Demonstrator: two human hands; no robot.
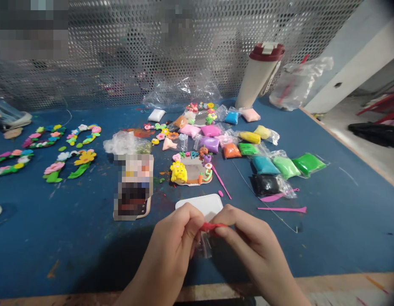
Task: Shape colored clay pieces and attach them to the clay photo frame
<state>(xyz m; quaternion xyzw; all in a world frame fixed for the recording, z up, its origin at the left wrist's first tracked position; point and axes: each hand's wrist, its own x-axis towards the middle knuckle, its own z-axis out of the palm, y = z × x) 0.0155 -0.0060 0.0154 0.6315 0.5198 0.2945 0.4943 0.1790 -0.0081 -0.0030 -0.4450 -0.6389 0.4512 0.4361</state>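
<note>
Between my two hands is a piece of red modelling clay point(211, 227), pinched at both ends. My left hand point(177, 233) grips its left end with thumb and fingers, and a small clear plastic bag point(205, 246) hangs beneath that hand. The thumb and forefinger of my right hand point(248, 238) close on the right end. Just beyond the hands lies a white flat tray point(199, 202), partly covered by them. Farther back sits a frame decorated with clay figures point(192, 168), including a yellow animal. A pink stick tool point(222, 182) lies beside it.
Bags of coloured clay point(248, 148) spread across the right middle. Pink modelling tools point(281, 209) lie at right. A phone point(134, 187) is left of the tray, with clay-decorated rings point(69, 165) farther left. A tumbler point(257, 78) stands at the back by a perforated metal panel point(120, 55).
</note>
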